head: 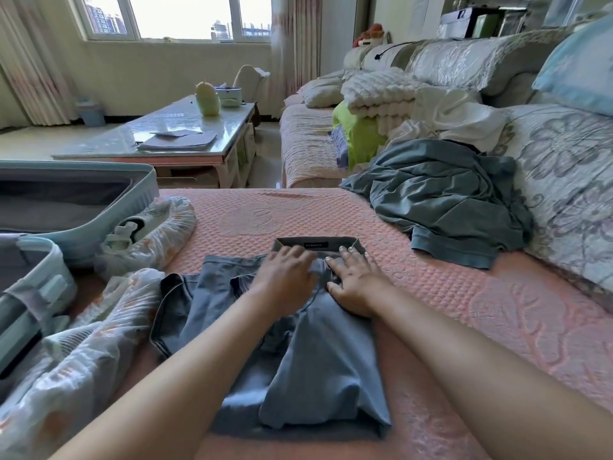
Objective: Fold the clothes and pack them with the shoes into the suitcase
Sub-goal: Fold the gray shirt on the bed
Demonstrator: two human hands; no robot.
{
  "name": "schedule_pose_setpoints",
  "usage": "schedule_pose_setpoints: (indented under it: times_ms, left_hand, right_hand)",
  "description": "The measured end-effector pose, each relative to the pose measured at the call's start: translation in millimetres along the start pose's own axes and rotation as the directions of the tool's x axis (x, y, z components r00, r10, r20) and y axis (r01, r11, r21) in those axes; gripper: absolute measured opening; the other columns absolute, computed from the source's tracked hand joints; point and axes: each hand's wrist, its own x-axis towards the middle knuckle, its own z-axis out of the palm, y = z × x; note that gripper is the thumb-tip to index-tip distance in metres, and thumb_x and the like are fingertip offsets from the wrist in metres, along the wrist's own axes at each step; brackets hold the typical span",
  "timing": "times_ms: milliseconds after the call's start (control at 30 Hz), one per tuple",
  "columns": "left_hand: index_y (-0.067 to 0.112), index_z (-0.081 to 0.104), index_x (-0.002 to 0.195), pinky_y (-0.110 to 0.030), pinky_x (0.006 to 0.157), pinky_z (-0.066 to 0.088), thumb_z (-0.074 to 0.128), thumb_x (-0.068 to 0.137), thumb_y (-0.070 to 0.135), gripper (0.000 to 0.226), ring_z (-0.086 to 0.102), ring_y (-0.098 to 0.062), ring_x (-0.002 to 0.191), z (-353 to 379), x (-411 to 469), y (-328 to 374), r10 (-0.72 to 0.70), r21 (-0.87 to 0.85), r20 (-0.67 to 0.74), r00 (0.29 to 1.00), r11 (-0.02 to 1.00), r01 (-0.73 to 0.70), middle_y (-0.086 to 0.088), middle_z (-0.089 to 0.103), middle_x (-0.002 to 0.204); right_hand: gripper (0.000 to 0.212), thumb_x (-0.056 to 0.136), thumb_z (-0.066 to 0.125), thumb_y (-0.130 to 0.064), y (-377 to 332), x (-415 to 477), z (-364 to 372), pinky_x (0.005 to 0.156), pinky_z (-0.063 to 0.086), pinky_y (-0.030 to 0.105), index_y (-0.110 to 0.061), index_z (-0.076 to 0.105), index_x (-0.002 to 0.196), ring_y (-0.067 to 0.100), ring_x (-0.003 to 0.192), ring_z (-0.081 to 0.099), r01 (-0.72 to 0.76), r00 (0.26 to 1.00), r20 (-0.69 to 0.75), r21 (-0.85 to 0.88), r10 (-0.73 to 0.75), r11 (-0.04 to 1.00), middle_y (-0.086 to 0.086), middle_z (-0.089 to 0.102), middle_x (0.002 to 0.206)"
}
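Note:
A grey-blue shirt (318,370) lies partly folded on the pink bedspread (464,293), collar away from me. My left hand (285,277) lies on the shirt just below the collar, fingers bent over a fold of cloth. Beside it my right hand (356,283) presses flat on the shirt with straight fingers. At the left stands an open light-blue suitcase (99,200). A shoe in a clear patterned cover (152,234) lies against its rim. A crumpled teal garment (447,197) sits to the right.
A second patterned cover or bag (83,353) spreads at the lower left. The sofa (564,161) at the right holds white clothes, a lime-green item and blankets. A glass-topped coffee table (172,134) with papers stands beyond the bed.

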Motion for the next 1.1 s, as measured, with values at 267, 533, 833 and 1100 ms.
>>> schedule_pose_setpoints:
  times_ms: [267, 533, 833, 1100]
  left_hand:
    - [0.02, 0.006, 0.159, -0.039, 0.123, 0.002, 0.026, 0.102, 0.058, 0.072, 0.0, -0.019, 0.153, 20.5, -38.4, 0.3, -0.055, 0.017, 0.332, 0.942, 0.998, 0.053, -0.002, 0.001, 0.167]
    - [0.037, 0.055, 0.12, -0.035, 0.107, 0.035, 0.044, 0.074, 0.08, 0.064, 0.041, -0.013, 0.122, -27.3, -103.4, 8.4, 0.308, -0.128, 0.12, 0.944, 0.948, -0.293, 0.011, 0.05, 0.125]
    - [0.03, 0.045, 0.084, -0.026, 0.067, 0.037, 0.073, 0.08, 0.044, 0.031, 0.05, -0.013, 0.085, -53.3, -138.1, 19.5, 0.324, -0.076, 0.336, 0.884, 0.945, -0.317, 0.014, 0.05, 0.089]
    - [0.021, 0.069, 0.082, -0.031, 0.07, 0.051, 0.056, 0.087, 0.061, 0.042, 0.061, -0.018, 0.073, -62.0, -148.2, 36.7, 0.135, -0.082, 0.522, 0.842, 0.991, -0.108, 0.003, 0.069, 0.078]
  right_hand:
    - [0.071, 0.104, 0.03, -0.054, -6.5, -48.0, 2.2, 0.124, -0.006, 0.032, -0.023, 0.001, 0.162, 0.014, 0.155, -0.008, 0.129, 0.988, 0.088, 0.005, -0.129, 0.992, 0.001, -0.009, 0.168]
    - [0.079, 0.098, 0.044, -0.058, -6.4, -110.3, -12.9, 0.125, 0.001, 0.036, -0.028, 0.008, 0.161, 0.019, 0.155, -0.002, 0.217, 0.973, 0.074, 0.015, -0.218, 0.976, -0.001, -0.005, 0.169]
    - [0.081, 0.084, 0.064, -0.031, -31.0, -174.5, -12.0, 0.093, 0.048, 0.043, -0.042, 0.025, 0.154, 0.027, 0.118, 0.051, 0.356, 0.924, 0.194, -0.12, -0.329, 0.927, 0.0, 0.04, 0.127]
    - [0.054, 0.083, 0.065, -0.046, -24.6, -181.9, -18.5, 0.083, 0.053, 0.031, -0.042, 0.057, 0.137, 0.016, 0.1, 0.063, 0.251, 0.916, 0.302, 0.084, -0.264, 0.964, -0.008, 0.067, 0.117]
